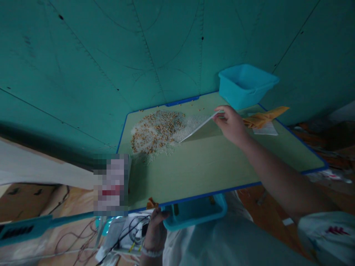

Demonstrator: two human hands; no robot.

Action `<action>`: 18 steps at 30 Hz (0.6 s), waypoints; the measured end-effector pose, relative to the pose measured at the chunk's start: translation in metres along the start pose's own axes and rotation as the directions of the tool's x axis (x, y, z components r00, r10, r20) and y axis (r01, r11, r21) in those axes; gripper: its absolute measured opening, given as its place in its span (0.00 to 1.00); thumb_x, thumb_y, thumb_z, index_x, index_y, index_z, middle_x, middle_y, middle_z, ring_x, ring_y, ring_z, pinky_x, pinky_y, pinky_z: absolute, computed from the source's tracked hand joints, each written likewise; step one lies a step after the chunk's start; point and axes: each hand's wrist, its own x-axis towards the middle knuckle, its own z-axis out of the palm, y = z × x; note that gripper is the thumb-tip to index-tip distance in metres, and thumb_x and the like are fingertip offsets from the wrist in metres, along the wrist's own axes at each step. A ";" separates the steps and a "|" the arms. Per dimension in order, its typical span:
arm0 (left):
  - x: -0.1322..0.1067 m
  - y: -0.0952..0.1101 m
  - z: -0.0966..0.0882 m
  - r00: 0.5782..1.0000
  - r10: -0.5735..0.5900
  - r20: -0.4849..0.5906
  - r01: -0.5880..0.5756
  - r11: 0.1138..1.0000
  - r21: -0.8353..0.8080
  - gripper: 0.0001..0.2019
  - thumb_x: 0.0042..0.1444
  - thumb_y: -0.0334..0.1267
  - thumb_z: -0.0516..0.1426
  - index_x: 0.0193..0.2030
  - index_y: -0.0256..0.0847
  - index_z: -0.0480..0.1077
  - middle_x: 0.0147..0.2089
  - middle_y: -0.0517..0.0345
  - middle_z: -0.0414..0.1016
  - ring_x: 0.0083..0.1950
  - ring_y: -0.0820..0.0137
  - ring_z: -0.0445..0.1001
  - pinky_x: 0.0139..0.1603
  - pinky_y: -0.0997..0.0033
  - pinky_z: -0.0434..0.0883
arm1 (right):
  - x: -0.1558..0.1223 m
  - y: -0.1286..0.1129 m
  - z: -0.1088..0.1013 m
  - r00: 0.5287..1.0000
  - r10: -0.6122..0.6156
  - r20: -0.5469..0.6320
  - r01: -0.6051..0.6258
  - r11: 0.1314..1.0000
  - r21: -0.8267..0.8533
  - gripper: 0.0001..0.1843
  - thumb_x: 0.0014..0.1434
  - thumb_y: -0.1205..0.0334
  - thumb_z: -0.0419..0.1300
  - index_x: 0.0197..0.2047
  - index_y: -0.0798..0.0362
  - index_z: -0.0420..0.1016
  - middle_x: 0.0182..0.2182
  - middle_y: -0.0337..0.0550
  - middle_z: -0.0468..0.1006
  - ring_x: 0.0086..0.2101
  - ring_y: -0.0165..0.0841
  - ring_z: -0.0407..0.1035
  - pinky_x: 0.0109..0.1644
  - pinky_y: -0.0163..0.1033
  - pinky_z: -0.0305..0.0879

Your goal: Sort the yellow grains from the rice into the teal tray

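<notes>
My right hand [230, 123] reaches over the green table [210, 166] and pinches one end of a white sheet of paper [197, 128]. The sheet's other end touches the edge of a pile of mixed white grains and yellow-brown beans [158, 131] at the table's back left. My left hand [155, 229] is below the table's near edge, closed on the rim of a teal tray [194, 214] held just under that edge.
A teal plastic tub [245, 85] stands at the table's back right corner, beside an orange cloth [263, 117] and a white paper scrap [266, 129]. A teal wall rises behind. Cables and clutter lie on the floor at the lower left.
</notes>
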 end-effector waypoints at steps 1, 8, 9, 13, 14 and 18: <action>-0.001 0.000 0.001 1.000 0.000 0.002 0.000 1.000 0.000 0.08 0.29 0.27 0.63 0.19 0.41 0.73 0.15 0.62 0.72 0.27 0.60 0.74 0.32 0.64 0.69 | 0.000 0.001 0.000 1.000 -0.006 -0.004 0.006 1.000 0.013 0.10 0.53 0.66 0.56 0.41 0.52 0.66 0.40 0.45 0.72 0.36 0.33 0.71 0.39 0.40 0.69; -0.015 0.005 0.017 1.000 0.009 0.007 -0.009 0.999 -0.031 0.05 0.32 0.28 0.63 0.19 0.40 0.72 0.18 0.61 0.74 0.28 0.62 0.75 0.34 0.64 0.70 | 0.004 0.001 -0.009 0.983 -0.170 -0.066 0.175 0.981 0.078 0.08 0.51 0.68 0.58 0.37 0.49 0.66 0.38 0.41 0.72 0.36 0.32 0.71 0.41 0.41 0.69; -0.018 0.006 0.021 1.000 0.010 0.009 -0.009 0.999 -0.037 0.05 0.32 0.29 0.63 0.20 0.40 0.73 0.19 0.60 0.75 0.29 0.61 0.75 0.34 0.64 0.70 | 0.004 -0.001 -0.010 0.981 -0.177 -0.079 0.184 0.979 0.087 0.08 0.52 0.67 0.59 0.37 0.48 0.66 0.38 0.41 0.72 0.36 0.32 0.71 0.41 0.41 0.69; -0.024 0.012 0.034 0.999 -0.012 0.044 0.014 0.999 -0.050 0.09 0.33 0.29 0.61 0.26 0.39 0.77 0.22 0.58 0.77 0.31 0.59 0.76 0.35 0.63 0.71 | 0.004 -0.002 -0.013 0.978 -0.142 -0.150 0.161 0.980 0.118 0.06 0.53 0.61 0.59 0.35 0.47 0.66 0.32 0.40 0.73 0.33 0.32 0.71 0.38 0.41 0.69; -0.025 0.013 0.037 0.998 -0.017 0.055 0.019 0.999 -0.051 0.10 0.33 0.29 0.61 0.27 0.39 0.77 0.22 0.58 0.78 0.32 0.59 0.77 0.35 0.62 0.71 | 0.003 -0.002 -0.012 0.978 -0.133 -0.160 0.153 0.981 0.120 0.05 0.54 0.60 0.59 0.35 0.47 0.65 0.31 0.39 0.73 0.32 0.32 0.71 0.38 0.41 0.69; -0.026 0.016 0.043 0.996 -0.027 0.084 0.032 0.998 -0.060 0.11 0.34 0.28 0.60 0.28 0.39 0.78 0.22 0.57 0.78 0.32 0.59 0.77 0.35 0.63 0.72 | -0.001 -0.002 -0.009 0.979 -0.150 -0.136 0.168 0.976 0.136 0.06 0.55 0.58 0.58 0.35 0.48 0.65 0.31 0.39 0.74 0.31 0.32 0.72 0.36 0.40 0.69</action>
